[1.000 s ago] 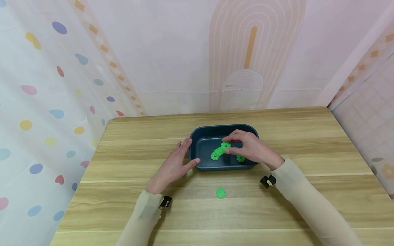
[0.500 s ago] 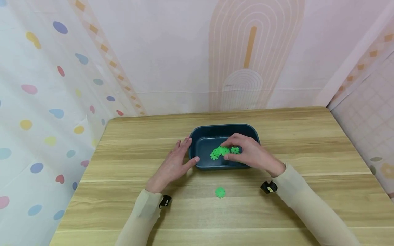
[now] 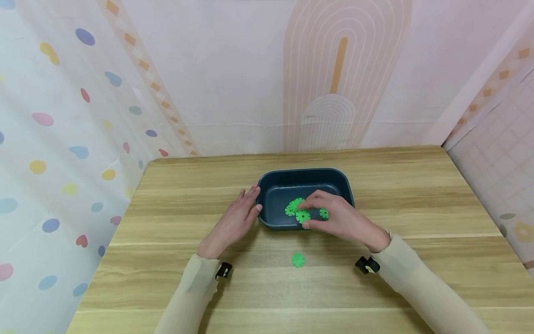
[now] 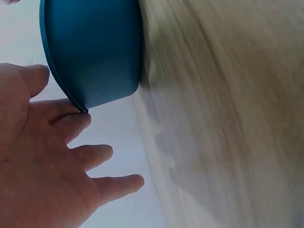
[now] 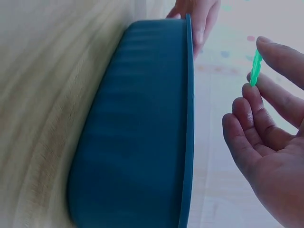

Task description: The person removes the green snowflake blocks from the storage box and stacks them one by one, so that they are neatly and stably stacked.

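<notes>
A bright green disc (image 3: pixel 302 216), flat and thin with notches around its edge and a small dark hole in its middle, is pinched at the fingertips of the right hand (image 3: pixel 346 218), over the near side of a dark blue tub (image 3: pixel 306 178). Just left of and beyond those fingers, a cluster of discs (image 3: pixel 294 205) lies in the tub; another green piece (image 3: pixel 323 213) shows in the gap behind the thumb. A loose disc (image 3: pixel 298 260) rests on the tabletop (image 3: pixel 167 222), nearer the person than the right fingers. The left hand (image 3: pixel 233 225), fingers extended, touches the tub's left rim.
</notes>
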Demonstrator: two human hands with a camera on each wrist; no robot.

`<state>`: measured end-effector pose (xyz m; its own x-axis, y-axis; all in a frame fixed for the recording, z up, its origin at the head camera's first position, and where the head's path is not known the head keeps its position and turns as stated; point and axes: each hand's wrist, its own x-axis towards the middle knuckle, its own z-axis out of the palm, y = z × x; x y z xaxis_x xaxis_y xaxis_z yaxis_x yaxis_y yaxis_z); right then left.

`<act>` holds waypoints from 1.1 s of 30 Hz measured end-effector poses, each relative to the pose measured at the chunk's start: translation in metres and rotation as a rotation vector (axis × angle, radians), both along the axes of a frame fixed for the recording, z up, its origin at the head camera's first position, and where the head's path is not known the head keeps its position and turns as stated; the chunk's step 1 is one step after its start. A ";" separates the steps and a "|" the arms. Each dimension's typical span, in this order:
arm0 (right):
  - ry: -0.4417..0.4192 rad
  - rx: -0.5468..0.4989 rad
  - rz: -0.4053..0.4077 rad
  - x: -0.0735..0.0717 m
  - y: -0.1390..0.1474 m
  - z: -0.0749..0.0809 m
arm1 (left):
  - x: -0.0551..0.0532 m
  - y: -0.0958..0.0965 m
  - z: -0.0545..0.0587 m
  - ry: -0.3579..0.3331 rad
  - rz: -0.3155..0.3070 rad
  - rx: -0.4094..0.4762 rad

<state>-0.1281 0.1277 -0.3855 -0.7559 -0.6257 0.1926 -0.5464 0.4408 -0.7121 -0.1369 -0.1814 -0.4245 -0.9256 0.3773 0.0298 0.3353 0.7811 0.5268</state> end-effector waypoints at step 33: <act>0.028 0.106 0.130 0.042 -0.005 -0.029 | 0.000 -0.002 -0.005 0.064 -0.050 0.042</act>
<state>-0.0861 0.1225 -0.4144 -0.6626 -0.7357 0.1404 -0.6227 0.4369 -0.6491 -0.1371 -0.1836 -0.4296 -0.9015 0.4198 0.1051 0.4070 0.7402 0.5352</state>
